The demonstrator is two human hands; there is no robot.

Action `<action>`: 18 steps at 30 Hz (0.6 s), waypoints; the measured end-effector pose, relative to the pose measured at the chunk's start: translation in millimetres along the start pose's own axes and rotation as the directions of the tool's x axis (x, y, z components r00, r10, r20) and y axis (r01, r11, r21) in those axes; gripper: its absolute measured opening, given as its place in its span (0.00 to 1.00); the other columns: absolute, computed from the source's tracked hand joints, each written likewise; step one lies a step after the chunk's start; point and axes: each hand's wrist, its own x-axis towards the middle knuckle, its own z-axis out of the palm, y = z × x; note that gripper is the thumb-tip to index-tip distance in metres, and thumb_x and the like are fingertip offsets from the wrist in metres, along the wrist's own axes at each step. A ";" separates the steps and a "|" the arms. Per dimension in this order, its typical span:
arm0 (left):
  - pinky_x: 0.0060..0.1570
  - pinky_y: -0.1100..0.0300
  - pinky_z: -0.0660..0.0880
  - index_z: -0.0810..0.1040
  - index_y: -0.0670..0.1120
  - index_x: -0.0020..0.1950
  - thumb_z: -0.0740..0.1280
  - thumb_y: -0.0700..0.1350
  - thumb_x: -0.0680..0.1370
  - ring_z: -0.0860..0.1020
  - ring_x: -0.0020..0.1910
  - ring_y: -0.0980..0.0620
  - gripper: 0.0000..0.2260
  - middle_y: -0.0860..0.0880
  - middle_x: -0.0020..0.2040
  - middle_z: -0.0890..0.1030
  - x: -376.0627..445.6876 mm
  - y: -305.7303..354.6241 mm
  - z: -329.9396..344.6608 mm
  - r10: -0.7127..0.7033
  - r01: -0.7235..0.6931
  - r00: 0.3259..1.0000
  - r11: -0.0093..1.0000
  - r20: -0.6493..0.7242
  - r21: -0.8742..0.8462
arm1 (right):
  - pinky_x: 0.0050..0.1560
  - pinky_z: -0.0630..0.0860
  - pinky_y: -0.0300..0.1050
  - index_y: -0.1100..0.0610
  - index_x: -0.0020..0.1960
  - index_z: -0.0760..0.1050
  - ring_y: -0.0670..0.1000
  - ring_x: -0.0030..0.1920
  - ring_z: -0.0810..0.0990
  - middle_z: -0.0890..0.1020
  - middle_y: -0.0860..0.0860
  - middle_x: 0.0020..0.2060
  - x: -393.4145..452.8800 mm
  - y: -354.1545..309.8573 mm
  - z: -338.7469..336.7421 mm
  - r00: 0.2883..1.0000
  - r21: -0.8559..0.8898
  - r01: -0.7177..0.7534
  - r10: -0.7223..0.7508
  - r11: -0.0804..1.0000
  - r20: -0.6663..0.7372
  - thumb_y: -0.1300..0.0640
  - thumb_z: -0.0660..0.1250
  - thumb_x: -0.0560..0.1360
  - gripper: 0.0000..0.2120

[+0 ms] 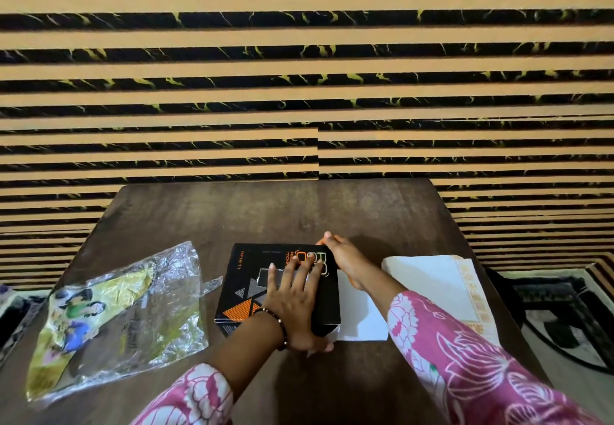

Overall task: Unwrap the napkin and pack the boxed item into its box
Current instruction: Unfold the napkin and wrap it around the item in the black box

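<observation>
Crinkled wrapper (pixel 119 318) (left of box (pixel 246 278))

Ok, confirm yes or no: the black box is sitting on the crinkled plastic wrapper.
No, the black box lies on the table, apart from the plastic wrapper.

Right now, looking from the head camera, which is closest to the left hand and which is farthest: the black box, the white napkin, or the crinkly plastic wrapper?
1. Black cardboard box with orange triangles: directly under the left hand, whose fingers press flat on its lid.
2. White paper napkin: just right of the box.
3. Crinkly yellow plastic wrapper: far left on the table.
</observation>
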 end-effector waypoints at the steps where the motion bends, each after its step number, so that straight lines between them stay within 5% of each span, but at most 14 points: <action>1: 0.70 0.33 0.39 0.30 0.48 0.74 0.67 0.72 0.61 0.38 0.75 0.41 0.60 0.44 0.77 0.36 1.1 -1.4 -3.7 -0.002 0.002 1.000 1.000 0.003 0.009 | 0.52 0.71 0.43 0.53 0.45 0.75 0.49 0.48 0.76 0.78 0.52 0.45 0.7 3.5 1.1 1.000 0.008 -0.006 0.006 1.000 0.014 0.48 0.52 0.81 0.16; 4: 0.69 0.32 0.39 0.26 0.50 0.72 0.71 0.72 0.56 0.38 0.75 0.40 0.66 0.41 0.76 0.33 6.3 -4.4 -14.9 0.017 -0.021 0.999 0.997 0.047 0.078 | 0.67 0.69 0.50 0.54 0.52 0.77 0.53 0.60 0.76 0.80 0.54 0.54 -0.6 14.7 5.4 0.998 0.054 -0.042 0.040 0.998 0.050 0.47 0.53 0.80 0.16; 12: 0.67 0.31 0.33 0.26 0.56 0.71 0.74 0.71 0.51 0.30 0.73 0.40 0.68 0.40 0.75 0.31 20.6 -15.1 -22.1 0.115 -0.137 0.974 0.985 0.197 0.105 | 0.68 0.68 0.55 0.58 0.54 0.78 0.58 0.64 0.75 0.78 0.60 0.60 -2.3 24.3 -5.6 0.992 0.219 -0.120 0.108 0.968 0.069 0.48 0.53 0.80 0.19; 15: 0.67 0.30 0.39 0.29 0.58 0.72 0.75 0.69 0.53 0.34 0.73 0.35 0.66 0.40 0.75 0.32 26.7 -6.5 -31.8 0.107 -0.158 0.959 0.971 0.262 0.182 | 0.67 0.69 0.53 0.54 0.48 0.77 0.56 0.58 0.77 0.80 0.58 0.56 -6.0 25.0 -7.6 0.991 0.225 -0.118 0.101 0.967 0.090 0.49 0.53 0.81 0.16; 18: 0.67 0.30 0.38 0.33 0.58 0.73 0.76 0.68 0.54 0.35 0.73 0.34 0.63 0.38 0.76 0.35 31.2 -4.1 -31.9 0.103 -0.156 0.958 0.970 0.268 0.187 | 0.54 0.73 0.45 0.56 0.49 0.76 0.51 0.45 0.78 0.81 0.56 0.47 -10.9 29.4 -10.6 0.989 0.353 -0.111 0.068 0.929 0.133 0.50 0.49 0.82 0.19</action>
